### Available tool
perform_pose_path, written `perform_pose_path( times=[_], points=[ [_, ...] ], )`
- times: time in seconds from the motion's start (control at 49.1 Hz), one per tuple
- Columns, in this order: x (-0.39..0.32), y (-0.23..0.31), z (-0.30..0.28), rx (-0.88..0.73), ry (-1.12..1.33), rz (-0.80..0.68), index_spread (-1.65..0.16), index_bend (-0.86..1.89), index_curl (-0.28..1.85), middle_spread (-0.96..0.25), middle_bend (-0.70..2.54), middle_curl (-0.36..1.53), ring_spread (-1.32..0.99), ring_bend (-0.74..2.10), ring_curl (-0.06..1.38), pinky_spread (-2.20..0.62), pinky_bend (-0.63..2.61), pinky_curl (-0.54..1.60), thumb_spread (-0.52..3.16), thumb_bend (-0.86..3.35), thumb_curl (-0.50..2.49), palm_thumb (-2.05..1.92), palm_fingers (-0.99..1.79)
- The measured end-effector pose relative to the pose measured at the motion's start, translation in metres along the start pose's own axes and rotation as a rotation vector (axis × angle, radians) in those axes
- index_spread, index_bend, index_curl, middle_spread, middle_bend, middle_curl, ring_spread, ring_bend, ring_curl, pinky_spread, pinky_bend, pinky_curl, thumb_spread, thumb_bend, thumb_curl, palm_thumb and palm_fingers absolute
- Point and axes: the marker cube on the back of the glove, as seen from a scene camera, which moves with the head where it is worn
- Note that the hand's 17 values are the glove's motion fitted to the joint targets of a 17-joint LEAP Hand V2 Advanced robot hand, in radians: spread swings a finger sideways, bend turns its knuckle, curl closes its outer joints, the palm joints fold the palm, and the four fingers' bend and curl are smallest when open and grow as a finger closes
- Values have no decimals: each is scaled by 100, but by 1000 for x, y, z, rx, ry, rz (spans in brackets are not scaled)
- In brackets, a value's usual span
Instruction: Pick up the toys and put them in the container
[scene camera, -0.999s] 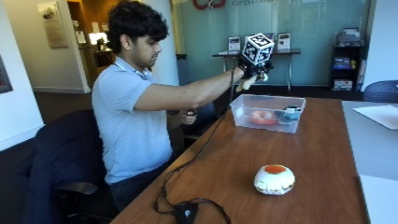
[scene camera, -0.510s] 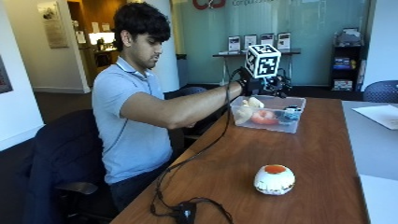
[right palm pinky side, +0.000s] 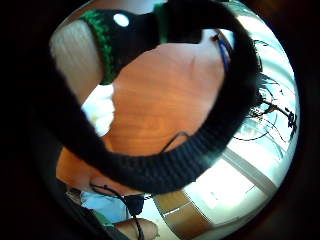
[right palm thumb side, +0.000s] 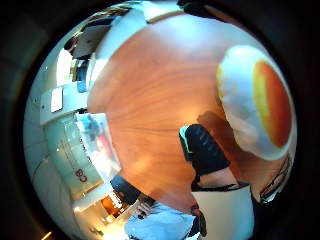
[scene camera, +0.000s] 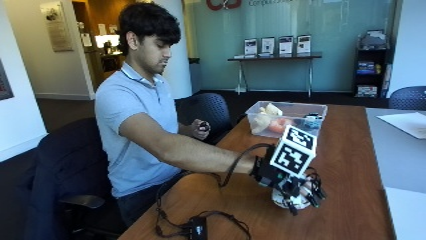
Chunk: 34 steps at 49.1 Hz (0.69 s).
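Note:
A round white toy with an orange band (scene camera: 281, 201) (right palm thumb side: 255, 102) sits on the wooden table (scene camera: 346, 160) near its front. My gloved right hand (scene camera: 279, 177) hangs just over it, fingers pointing down around it. In the thumb side palm view the thumb (right palm thumb side: 202, 150) stands a little apart from the toy, which still casts a shadow on the wood. The clear plastic container (scene camera: 266, 105) (right palm thumb side: 100, 145) stands at the far end of the table with a pale plush toy (scene camera: 265, 119) and an orange-red toy (scene camera: 279, 125) inside.
A black cable and small black box (scene camera: 196, 227) lie by the table's front edge. Papers (scene camera: 406, 122) lie on the adjoining grey table at the right. The bare left hand (scene camera: 200, 129) holds a small black device beside the table. Dark chairs stand at the left.
My hand has left the container at the far end and come down the table to just over the white and orange toy. The outside camera's picture has shifted as well.

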Motion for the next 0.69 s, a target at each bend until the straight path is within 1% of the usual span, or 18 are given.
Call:
perform_pose_path(
  times=[0.061, 0.102, 0.122, 0.143, 0.163, 0.183, 0.204, 0.224, 0.245, 0.306, 0.387, 0.489, 0.693],
  points=[
    [4, -4, 9, 49, -40, -52, -33, 10, 32, 0, 12, 24, 0, 14, 21, 3, 133, 32, 151, 8, 35, 12, -15],
    [4, -6, 8, 147, -92, -85, -32, 7, 29, 1, 15, 24, -1, 27, 25, -5, 139, 33, 158, 12, 36, 16, 1],
    [3, -6, 5, 201, -117, -98, -31, 13, 30, 1, 14, 24, -1, 26, 24, -6, 139, 33, 162, 14, 36, 19, 3],
    [3, -6, 2, 247, -139, -110, -31, 9, 29, 0, 22, 26, -4, 45, 30, -13, 138, 34, 166, 18, 36, 23, 28],
    [2, -6, -2, 282, -156, -122, -31, 10, 27, -1, 23, 26, -5, 48, 27, -15, 138, 32, 167, 20, 37, 26, 37],
    [1, -5, -7, 305, -169, -135, -30, 11, 27, -2, 28, 28, -8, 59, 30, -18, 138, 32, 169, 25, 39, 33, 57],
    [-1, -4, -10, 318, -178, -147, -30, 12, 26, -2, 28, 28, -10, 62, 29, -20, 136, 30, 169, 28, 40, 36, 60],
    [-3, -2, -14, 326, -185, -159, -30, 15, 27, -3, 34, 30, -12, 71, 32, -23, 135, 31, 168, 33, 42, 43, 78],
    [-5, -1, -18, 333, -192, -171, -29, 15, 26, -3, 35, 30, -13, 74, 33, -25, 134, 30, 168, 36, 43, 48, 83],
    [-18, 5, -31, 358, -223, -208, -28, 15, 28, -4, 37, 33, -16, 83, 40, -29, 133, 33, 166, 44, 47, 58, 86],
    [-43, 16, -49, 358, -278, -269, -27, 17, 30, -5, 41, 36, -20, 89, 45, -32, 131, 35, 164, 52, 49, 67, 88],
    [-97, 35, -74, 340, -309, -380, -27, 17, 31, -6, 43, 39, -22, 92, 48, -34, 129, 36, 162, 60, 52, 74, 89],
    [-210, 70, -122, 354, -240, -578, -27, 17, 32, -8, 45, 43, -25, 94, 51, -35, 128, 39, 160, 69, 55, 78, 89]
  ],
)
